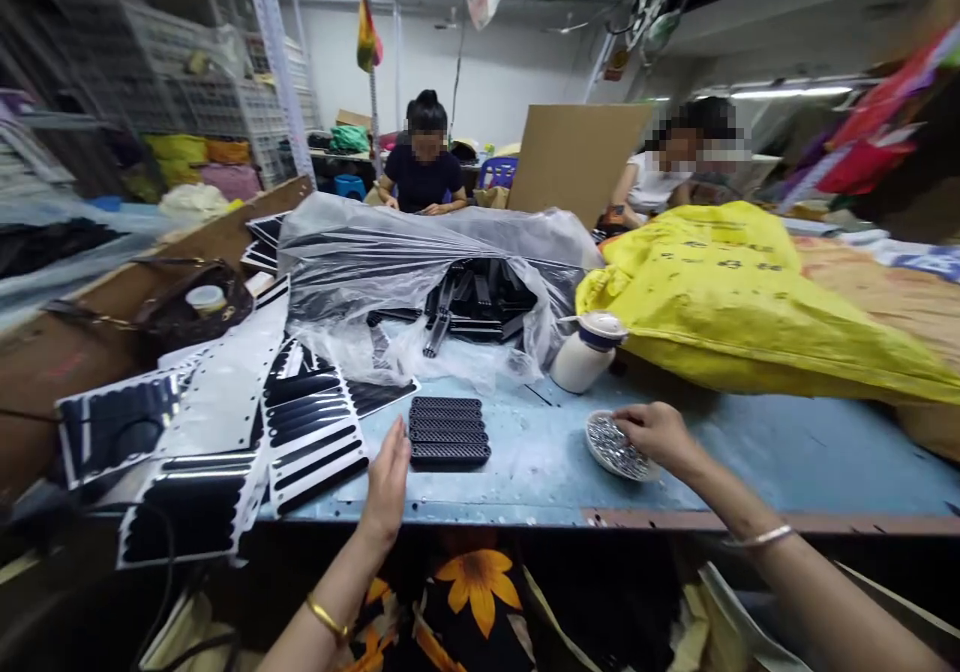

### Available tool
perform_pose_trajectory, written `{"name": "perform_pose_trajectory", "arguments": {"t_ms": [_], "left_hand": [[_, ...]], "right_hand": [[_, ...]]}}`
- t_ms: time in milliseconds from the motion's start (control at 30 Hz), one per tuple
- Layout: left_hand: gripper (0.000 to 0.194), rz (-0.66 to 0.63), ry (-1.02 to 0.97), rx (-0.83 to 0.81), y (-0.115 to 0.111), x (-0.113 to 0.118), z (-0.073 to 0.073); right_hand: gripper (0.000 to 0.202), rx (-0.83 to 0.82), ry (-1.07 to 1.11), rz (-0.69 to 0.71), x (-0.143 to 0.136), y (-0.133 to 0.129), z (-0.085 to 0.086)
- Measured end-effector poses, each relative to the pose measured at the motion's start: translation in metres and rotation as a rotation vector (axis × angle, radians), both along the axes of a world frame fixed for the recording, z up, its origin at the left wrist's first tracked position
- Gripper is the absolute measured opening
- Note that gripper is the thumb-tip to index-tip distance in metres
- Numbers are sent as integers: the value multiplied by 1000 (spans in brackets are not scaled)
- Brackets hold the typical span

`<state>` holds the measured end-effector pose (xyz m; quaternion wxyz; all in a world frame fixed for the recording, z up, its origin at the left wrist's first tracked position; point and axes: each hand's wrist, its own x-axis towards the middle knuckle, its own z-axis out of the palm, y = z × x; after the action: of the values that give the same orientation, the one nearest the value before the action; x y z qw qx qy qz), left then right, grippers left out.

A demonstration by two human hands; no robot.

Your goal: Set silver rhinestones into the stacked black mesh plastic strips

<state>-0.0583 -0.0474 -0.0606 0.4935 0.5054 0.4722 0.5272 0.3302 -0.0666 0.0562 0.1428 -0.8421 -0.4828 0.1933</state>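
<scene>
A neat block of black perforated strips lies on the blue table in front of me. Along its left end rests my left hand, fingers stretched out, holding nothing. Over to the right, a small white bowl is filled with small shiny metal pieces. My right hand reaches over the bowl's right rim, fingertips pinched together among the pieces. Whatever is between those fingertips is too small to make out. A clear plastic bag behind the block gapes open, showing loose black plastic parts.
Black-and-white cut sheets overlap at left, near a brown handbag. A white lidded bottle stands behind the bowl, by a large yellow sack. Two people sit across the table, near an upright cardboard sheet.
</scene>
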Motion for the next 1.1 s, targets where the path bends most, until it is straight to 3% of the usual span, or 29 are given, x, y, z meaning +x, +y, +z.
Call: {"name": "perform_pose_trajectory", "arguments": {"t_ms": [133, 267, 500, 767, 1100], "left_hand": [[67, 13, 10, -24, -5, 8, 14], [69, 3, 74, -6, -2, 6, 18], [100, -21, 534, 169, 6, -7, 23], [92, -85, 587, 224, 18, -2, 20], [92, -104, 573, 250, 15, -6, 22]], "right_hand": [[47, 46, 111, 185, -48, 21, 0], [39, 69, 194, 400, -109, 42, -5], [36, 38, 188, 628, -175, 73, -10], [34, -5, 26, 749, -212, 90, -19], [29, 4, -1, 783, -210, 83, -12]]}}
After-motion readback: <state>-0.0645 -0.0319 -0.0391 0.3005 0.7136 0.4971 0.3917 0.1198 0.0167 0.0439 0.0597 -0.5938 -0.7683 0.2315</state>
